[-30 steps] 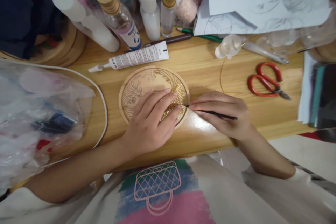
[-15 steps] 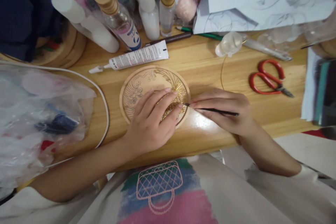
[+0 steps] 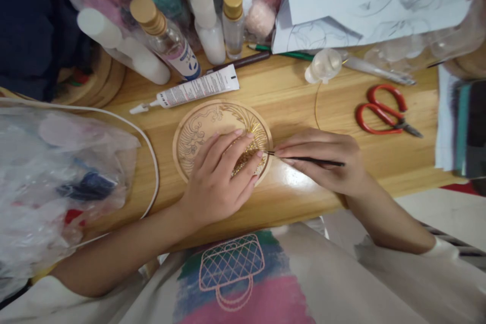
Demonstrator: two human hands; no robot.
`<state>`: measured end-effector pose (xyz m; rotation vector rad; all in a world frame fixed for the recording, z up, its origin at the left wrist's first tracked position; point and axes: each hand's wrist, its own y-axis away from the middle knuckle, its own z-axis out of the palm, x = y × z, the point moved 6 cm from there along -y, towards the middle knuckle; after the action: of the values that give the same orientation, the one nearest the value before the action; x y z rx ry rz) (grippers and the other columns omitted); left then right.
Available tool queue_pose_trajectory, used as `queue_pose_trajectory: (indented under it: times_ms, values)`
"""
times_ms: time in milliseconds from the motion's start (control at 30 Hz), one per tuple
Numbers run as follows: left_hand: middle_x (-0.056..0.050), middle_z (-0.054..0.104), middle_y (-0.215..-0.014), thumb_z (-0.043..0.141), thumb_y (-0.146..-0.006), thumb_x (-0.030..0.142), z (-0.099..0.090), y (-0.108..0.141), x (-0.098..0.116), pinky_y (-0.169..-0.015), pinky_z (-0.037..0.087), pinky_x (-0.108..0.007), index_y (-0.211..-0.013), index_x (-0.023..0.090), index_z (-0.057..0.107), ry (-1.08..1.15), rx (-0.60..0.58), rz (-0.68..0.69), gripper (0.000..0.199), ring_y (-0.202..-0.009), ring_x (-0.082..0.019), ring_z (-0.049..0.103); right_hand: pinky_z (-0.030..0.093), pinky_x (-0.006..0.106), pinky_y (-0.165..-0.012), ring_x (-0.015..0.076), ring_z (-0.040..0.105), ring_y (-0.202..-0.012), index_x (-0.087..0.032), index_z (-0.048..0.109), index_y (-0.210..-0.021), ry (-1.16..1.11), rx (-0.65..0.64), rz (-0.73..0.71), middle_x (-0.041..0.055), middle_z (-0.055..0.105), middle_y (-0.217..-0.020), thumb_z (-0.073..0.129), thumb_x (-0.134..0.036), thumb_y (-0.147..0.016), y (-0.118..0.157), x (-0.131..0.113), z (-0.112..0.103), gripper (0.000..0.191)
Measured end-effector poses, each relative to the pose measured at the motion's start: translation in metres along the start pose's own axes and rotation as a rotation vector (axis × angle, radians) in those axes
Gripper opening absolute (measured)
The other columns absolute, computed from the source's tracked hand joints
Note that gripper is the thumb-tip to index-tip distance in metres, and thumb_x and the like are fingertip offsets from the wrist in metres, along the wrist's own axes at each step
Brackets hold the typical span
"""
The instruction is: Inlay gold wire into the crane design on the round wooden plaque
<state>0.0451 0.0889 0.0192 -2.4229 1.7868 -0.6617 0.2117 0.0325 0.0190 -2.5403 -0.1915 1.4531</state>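
A round wooden plaque (image 3: 201,116) lies on the table, with a line drawing on it and gold wire (image 3: 256,129) laid along its right side. My left hand (image 3: 222,177) rests flat over the lower middle of the plaque, fingers stretched out and slightly apart, covering part of the design. Just right of the plaque, my right hand (image 3: 322,159) pinches black tweezers (image 3: 315,160). Their tips touch or hover over the plaque's right edge, close to my left index finger; which of the two, I cannot tell.
Above the plaque lies a white glue tube (image 3: 199,87). Red-handled pliers (image 3: 383,111) lie at right. A small clear spool (image 3: 324,66) trails a thin gold wire toward my right hand. Bottles (image 3: 170,40) and drawn papers (image 3: 326,30) line the back; plastic bags (image 3: 102,131) and a white cable (image 3: 154,162) sit left.
The camera view has shifted slightly, so the things at the back appear a little lower and further left. Both hands stay almost where they were, the tweezers still held at the plaque's right edge.
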Motion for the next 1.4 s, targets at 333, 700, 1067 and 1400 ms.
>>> queue_pose_trajectory:
  times_ms: [333,700,1067,1400]
  values:
    - [-0.015,0.061,-0.129,0.06,-0.09,0.022,-0.001,-0.001,0.001,-0.104,0.046,-0.052,-0.117,0.017,0.063,-0.039,0.011,0.014,0.028,-0.125,-0.031,0.054,0.062,0.028,-0.078,0.0163,0.074,-0.085,-0.023,0.075,-0.099,0.017,0.003,-0.03,0.0055,0.078,-0.095,0.067,-0.012,-0.085,0.0,-0.003,0.0,0.02]
    - [-0.017,0.062,-0.128,0.062,-0.088,0.02,-0.001,-0.002,0.002,-0.103,0.047,-0.052,-0.114,0.014,0.065,-0.054,0.016,0.036,0.027,-0.123,-0.033,0.056,0.06,0.027,-0.079,0.0153,0.073,-0.087,-0.021,0.074,-0.1,0.036,-0.012,-0.061,0.007,0.077,-0.096,0.066,-0.008,-0.085,0.001,-0.002,0.001,0.021]
    - [-0.017,0.062,-0.127,0.062,-0.088,0.019,-0.001,-0.001,0.002,-0.104,0.046,-0.052,-0.114,0.014,0.066,-0.036,0.035,0.032,0.027,-0.123,-0.032,0.056,0.06,0.028,-0.082,0.0159,0.073,-0.091,-0.022,0.075,-0.101,-0.015,0.033,0.031,0.0058,0.077,-0.099,0.066,-0.007,-0.084,0.002,-0.001,-0.004,0.024]
    - [-0.019,0.062,-0.126,0.061,-0.089,0.021,-0.002,-0.002,0.001,-0.101,0.047,-0.054,-0.116,0.013,0.066,-0.028,0.022,0.04,0.028,-0.122,-0.034,0.056,0.061,0.025,-0.074,0.0152,0.073,-0.084,-0.026,0.075,-0.1,-0.031,0.143,0.092,0.0028,0.078,-0.093,0.07,-0.009,-0.081,0.001,0.003,-0.01,0.026]
